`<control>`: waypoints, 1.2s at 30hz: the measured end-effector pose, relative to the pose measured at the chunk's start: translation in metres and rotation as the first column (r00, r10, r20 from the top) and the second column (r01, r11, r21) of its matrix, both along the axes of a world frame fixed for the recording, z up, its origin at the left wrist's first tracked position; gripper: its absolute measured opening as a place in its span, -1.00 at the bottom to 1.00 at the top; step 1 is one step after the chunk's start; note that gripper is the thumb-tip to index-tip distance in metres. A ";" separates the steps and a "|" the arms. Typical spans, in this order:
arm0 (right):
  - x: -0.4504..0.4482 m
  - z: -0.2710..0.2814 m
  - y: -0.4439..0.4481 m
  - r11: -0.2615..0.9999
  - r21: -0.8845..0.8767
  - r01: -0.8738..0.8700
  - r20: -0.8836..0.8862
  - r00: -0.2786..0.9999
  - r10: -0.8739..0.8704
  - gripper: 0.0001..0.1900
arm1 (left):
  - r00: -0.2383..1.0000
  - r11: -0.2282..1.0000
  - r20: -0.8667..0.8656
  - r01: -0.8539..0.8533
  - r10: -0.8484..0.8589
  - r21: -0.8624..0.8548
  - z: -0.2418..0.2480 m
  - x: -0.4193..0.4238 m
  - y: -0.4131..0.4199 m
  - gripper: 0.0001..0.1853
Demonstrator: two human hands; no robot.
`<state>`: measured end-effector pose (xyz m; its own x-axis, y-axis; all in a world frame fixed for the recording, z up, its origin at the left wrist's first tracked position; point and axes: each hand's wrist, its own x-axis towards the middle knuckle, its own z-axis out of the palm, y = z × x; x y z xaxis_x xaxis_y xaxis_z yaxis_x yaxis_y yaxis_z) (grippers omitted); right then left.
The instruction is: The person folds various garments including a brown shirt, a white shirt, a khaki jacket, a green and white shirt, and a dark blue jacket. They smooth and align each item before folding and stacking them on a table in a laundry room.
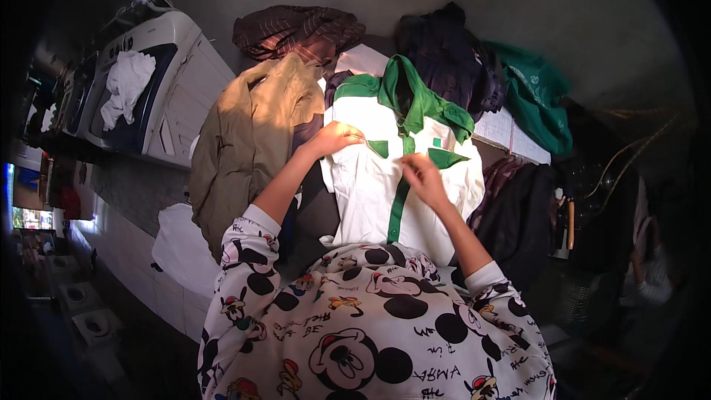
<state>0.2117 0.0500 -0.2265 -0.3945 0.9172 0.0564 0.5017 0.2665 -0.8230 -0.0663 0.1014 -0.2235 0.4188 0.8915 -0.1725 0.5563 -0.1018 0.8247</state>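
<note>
A white shirt with a green collar, green pocket flaps and a green button placket lies front side up before me, collar away from me. My left hand is at the shirt's left chest, its fingertips close together at the edge of the left pocket flap; whether they pinch the cloth I cannot tell. Over the placket, just below the collar, is my right hand, fingers bent, close to the right pocket flap. Whether it holds any cloth is unclear.
A tan and olive garment lies left of the shirt. Behind are a dark striped cloth, a dark garment pile and a green cloth. Dark clothes lie right. A washing machine with white cloth on top stands left.
</note>
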 end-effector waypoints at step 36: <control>-0.087 -0.010 0.068 0.667 -0.705 -0.243 0.009 0.936 0.351 -0.70 | 0.835 0.726 -0.042 -0.452 0.549 0.518 -0.043 0.036 0.015 -0.65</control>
